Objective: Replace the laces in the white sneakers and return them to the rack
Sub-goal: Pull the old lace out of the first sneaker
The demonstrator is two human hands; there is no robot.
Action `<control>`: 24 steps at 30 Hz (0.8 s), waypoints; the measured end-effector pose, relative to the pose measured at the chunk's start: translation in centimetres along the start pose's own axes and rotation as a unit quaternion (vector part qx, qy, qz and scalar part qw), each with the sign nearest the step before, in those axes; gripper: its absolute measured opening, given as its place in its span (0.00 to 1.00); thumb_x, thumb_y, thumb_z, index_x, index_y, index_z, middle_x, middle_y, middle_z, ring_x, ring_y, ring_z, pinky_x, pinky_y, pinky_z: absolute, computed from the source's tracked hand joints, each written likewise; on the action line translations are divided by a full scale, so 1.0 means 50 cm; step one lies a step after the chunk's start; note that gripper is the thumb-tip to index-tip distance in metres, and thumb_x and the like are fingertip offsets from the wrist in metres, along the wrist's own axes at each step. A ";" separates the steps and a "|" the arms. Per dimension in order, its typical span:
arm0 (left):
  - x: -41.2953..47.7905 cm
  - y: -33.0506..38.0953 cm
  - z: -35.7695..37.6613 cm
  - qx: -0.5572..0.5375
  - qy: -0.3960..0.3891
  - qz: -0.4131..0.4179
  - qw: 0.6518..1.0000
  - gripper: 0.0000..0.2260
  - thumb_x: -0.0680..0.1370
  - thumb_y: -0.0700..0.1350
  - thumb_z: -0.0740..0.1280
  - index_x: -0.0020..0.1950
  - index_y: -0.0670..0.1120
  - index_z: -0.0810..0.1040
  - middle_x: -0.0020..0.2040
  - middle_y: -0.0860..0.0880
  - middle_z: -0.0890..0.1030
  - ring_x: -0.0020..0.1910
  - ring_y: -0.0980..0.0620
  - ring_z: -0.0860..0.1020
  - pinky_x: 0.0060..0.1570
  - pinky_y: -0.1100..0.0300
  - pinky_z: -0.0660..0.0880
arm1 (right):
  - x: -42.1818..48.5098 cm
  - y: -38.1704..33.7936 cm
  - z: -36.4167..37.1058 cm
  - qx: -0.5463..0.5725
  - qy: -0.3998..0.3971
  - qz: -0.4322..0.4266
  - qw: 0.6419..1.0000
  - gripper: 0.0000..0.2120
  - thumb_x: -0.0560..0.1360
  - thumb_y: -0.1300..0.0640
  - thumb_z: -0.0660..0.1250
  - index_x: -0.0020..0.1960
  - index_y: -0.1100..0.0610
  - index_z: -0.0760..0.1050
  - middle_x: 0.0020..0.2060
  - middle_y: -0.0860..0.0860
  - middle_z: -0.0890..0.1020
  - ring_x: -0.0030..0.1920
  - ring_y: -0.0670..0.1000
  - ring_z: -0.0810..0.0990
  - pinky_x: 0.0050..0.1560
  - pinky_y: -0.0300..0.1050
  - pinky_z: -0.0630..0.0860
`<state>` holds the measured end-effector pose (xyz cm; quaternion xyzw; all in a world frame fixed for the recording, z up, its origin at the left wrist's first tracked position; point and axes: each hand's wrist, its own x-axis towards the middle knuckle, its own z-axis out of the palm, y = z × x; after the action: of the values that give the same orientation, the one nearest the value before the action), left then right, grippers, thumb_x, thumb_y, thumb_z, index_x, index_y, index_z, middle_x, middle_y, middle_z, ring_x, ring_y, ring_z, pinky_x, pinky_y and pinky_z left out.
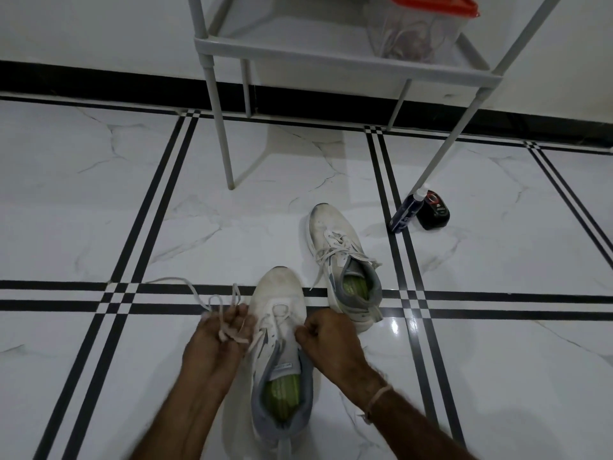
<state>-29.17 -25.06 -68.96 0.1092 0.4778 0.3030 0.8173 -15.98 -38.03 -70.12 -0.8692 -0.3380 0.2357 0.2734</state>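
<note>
Gripping bunched lace (227, 335), left hand (212, 353) could snag it in eyelets (280, 315) of near sneaker (278, 293); right hand (326, 335) curled there, hold unclear.

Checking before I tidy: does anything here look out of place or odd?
The far sneaker sits skewed to the near sneaker, its untied lace ends trailing on the floor, toe grimy. The near one's lace is mostly pulled out, bunched in the left hand. Nothing spilled.
</note>
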 end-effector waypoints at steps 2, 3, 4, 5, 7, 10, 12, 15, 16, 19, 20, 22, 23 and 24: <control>-0.005 0.008 -0.016 0.114 0.033 0.062 0.991 0.13 0.86 0.41 0.54 0.43 0.46 0.69 0.27 0.53 0.73 0.26 0.53 0.73 0.31 0.58 0.81 | 0.000 0.005 0.001 0.002 0.007 0.000 1.000 0.14 0.75 0.51 0.71 0.34 0.57 0.77 0.30 0.52 0.80 0.35 0.51 0.80 0.39 0.49 0.78; -0.004 0.008 -0.030 0.313 0.037 0.157 0.936 0.12 0.86 0.44 0.56 0.44 0.47 0.72 0.29 0.54 0.75 0.29 0.51 0.73 0.33 0.57 0.79 | 0.001 0.008 0.002 0.005 0.008 0.000 1.000 0.15 0.75 0.51 0.71 0.33 0.58 0.77 0.30 0.52 0.80 0.34 0.52 0.80 0.39 0.50 0.78; -0.002 0.005 -0.045 0.493 0.036 0.240 0.835 0.10 0.85 0.47 0.59 0.45 0.50 0.74 0.34 0.54 0.79 0.36 0.49 0.76 0.38 0.54 0.77 | 0.001 0.009 0.002 0.008 0.005 0.000 1.000 0.15 0.75 0.51 0.71 0.33 0.59 0.77 0.29 0.52 0.80 0.34 0.52 0.80 0.39 0.50 0.78; 0.001 0.002 -0.057 0.609 0.046 0.302 0.732 0.08 0.83 0.50 0.62 0.46 0.52 0.76 0.41 0.52 0.81 0.43 0.46 0.78 0.44 0.50 0.76 | 0.002 0.008 0.000 0.008 0.001 -0.002 1.000 0.14 0.74 0.52 0.71 0.34 0.58 0.77 0.29 0.51 0.80 0.34 0.51 0.80 0.39 0.50 0.78; -0.006 0.001 -0.052 0.673 0.108 0.341 0.647 0.08 0.77 0.54 0.71 0.51 0.52 0.77 0.54 0.46 0.79 0.57 0.41 0.75 0.54 0.44 0.71 | 0.001 0.002 -0.008 0.018 -0.009 -0.003 1.000 0.06 0.74 0.52 0.72 0.42 0.53 0.77 0.30 0.48 0.79 0.34 0.50 0.81 0.41 0.48 0.79; -0.026 -0.012 -0.036 0.699 0.032 0.334 0.632 0.26 0.67 0.66 0.75 0.60 0.55 0.75 0.62 0.51 0.70 0.63 0.48 0.67 0.60 0.47 0.68 | -0.001 -0.015 -0.018 0.050 -0.034 -0.038 0.997 0.16 0.73 0.58 0.71 0.57 0.47 0.70 0.37 0.47 0.80 0.38 0.48 0.80 0.41 0.47 0.79; -0.040 -0.023 -0.034 0.716 -0.105 0.308 0.618 0.26 0.66 0.70 0.72 0.58 0.59 0.73 0.58 0.58 0.71 0.57 0.57 0.70 0.55 0.59 0.70 | 0.004 -0.022 -0.017 0.031 -0.030 -0.081 0.996 0.19 0.72 0.61 0.68 0.60 0.47 0.71 0.47 0.48 0.78 0.46 0.49 0.79 0.46 0.48 0.79; -0.045 -0.012 -0.042 0.707 -0.162 0.286 0.627 0.14 0.69 0.61 0.75 0.49 0.57 0.77 0.44 0.62 0.79 0.43 0.61 0.77 0.42 0.66 0.75 | 0.017 -0.026 -0.012 -0.023 -0.039 -0.127 0.991 0.15 0.74 0.60 0.69 0.60 0.50 0.77 0.56 0.50 0.75 0.51 0.52 0.79 0.53 0.45 0.77; -0.041 -0.006 -0.047 0.699 -0.152 0.287 0.637 0.10 0.71 0.56 0.76 0.47 0.56 0.79 0.40 0.61 0.80 0.41 0.60 0.79 0.39 0.67 0.75 | 0.022 -0.031 -0.010 -0.047 -0.049 -0.132 0.989 0.13 0.76 0.59 0.69 0.60 0.51 0.78 0.57 0.51 0.74 0.52 0.53 0.80 0.53 0.44 0.76; -0.037 0.001 -0.054 0.671 -0.121 0.304 0.665 0.06 0.74 0.46 0.75 0.40 0.54 0.80 0.37 0.62 0.81 0.41 0.62 0.80 0.39 0.67 0.73 | 0.040 -0.041 -0.004 -0.092 -0.050 -0.142 0.984 0.04 0.76 0.56 0.71 0.51 0.52 0.80 0.53 0.50 0.74 0.47 0.55 0.80 0.50 0.49 0.78; -0.036 0.000 -0.057 0.667 -0.108 0.302 0.672 0.08 0.75 0.45 0.74 0.38 0.53 0.79 0.36 0.62 0.81 0.39 0.61 0.79 0.37 0.65 0.71 | 0.043 -0.042 -0.006 -0.054 -0.042 -0.145 0.987 0.02 0.76 0.56 0.72 0.47 0.53 0.80 0.50 0.50 0.75 0.45 0.54 0.80 0.47 0.51 0.79; -0.035 0.002 -0.065 0.669 -0.078 0.293 0.679 0.10 0.75 0.44 0.73 0.36 0.54 0.76 0.34 0.62 0.79 0.36 0.60 0.77 0.35 0.64 0.68 | 0.049 -0.035 -0.017 0.157 -0.046 -0.094 0.982 0.05 0.77 0.58 0.72 0.43 0.54 0.78 0.45 0.51 0.79 0.42 0.51 0.79 0.41 0.46 0.77; -0.034 0.003 -0.067 0.669 -0.074 0.290 0.680 0.10 0.75 0.44 0.73 0.37 0.54 0.76 0.35 0.62 0.79 0.36 0.60 0.77 0.35 0.64 0.68 | 0.046 -0.031 -0.027 0.293 -0.070 -0.042 0.953 0.06 0.79 0.60 0.70 0.43 0.56 0.76 0.44 0.53 0.81 0.42 0.50 0.79 0.39 0.43 0.75; -0.032 0.005 -0.067 0.667 -0.079 0.289 0.682 0.08 0.75 0.45 0.72 0.38 0.55 0.77 0.36 0.63 0.80 0.37 0.60 0.78 0.35 0.65 0.68 | 0.039 -0.030 -0.036 0.391 -0.103 0.000 0.915 0.07 0.82 0.60 0.67 0.45 0.57 0.75 0.45 0.54 0.82 0.41 0.50 0.79 0.37 0.41 0.74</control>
<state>-32.69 -26.20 -69.47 0.7821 0.4315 0.1152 0.4345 -14.31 -36.28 -68.25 -0.6639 -0.2449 0.4369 0.5553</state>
